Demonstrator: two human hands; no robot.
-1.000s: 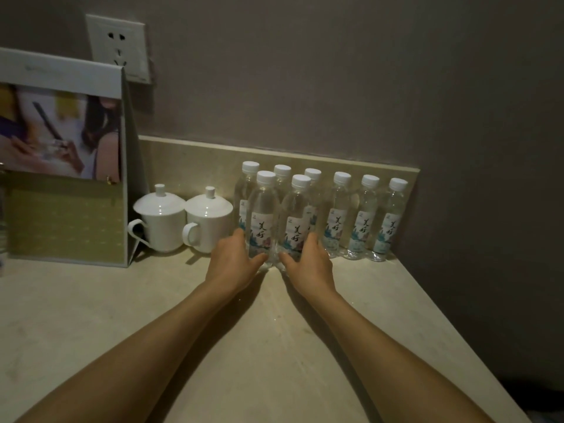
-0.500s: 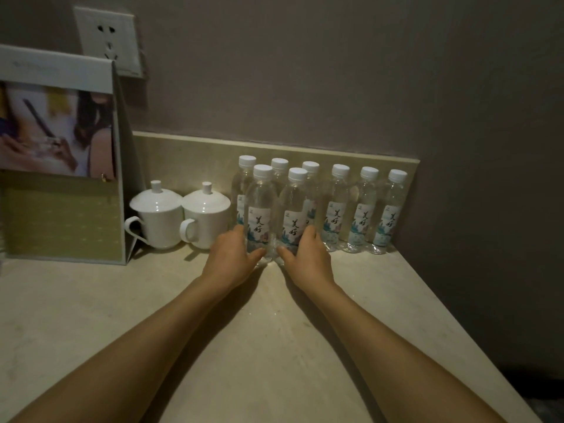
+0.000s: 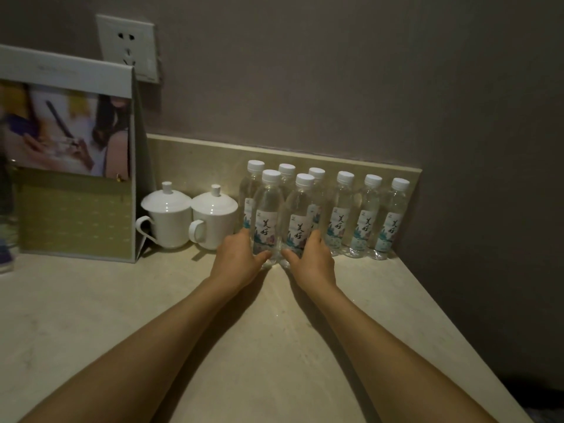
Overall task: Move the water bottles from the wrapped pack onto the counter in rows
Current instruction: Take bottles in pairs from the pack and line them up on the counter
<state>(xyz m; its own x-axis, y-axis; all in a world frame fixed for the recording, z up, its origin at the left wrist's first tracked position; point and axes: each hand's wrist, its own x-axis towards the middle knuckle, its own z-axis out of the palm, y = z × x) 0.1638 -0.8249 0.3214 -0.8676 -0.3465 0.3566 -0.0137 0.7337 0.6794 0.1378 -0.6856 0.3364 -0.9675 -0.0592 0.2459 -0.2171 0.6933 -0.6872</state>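
Little has shifted since a moment ago — both arms stay outstretched, left hand (image 3: 236,257) and right hand (image 3: 311,257) cupping the two front bottles (image 3: 282,218) from either side, thumbs curled at their bases — labels reading "美好", upright on the counter (image 3: 91,315) near the backsplash.

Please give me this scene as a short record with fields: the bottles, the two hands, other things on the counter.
back row: six water bottles upright along the backsplash
front row: two bottles upright, side by side
left hand: grips the front left bottle low
right hand: grips the front right bottle low
cups: two white lidded cups left of the bottles
counter: also bears a standing display card
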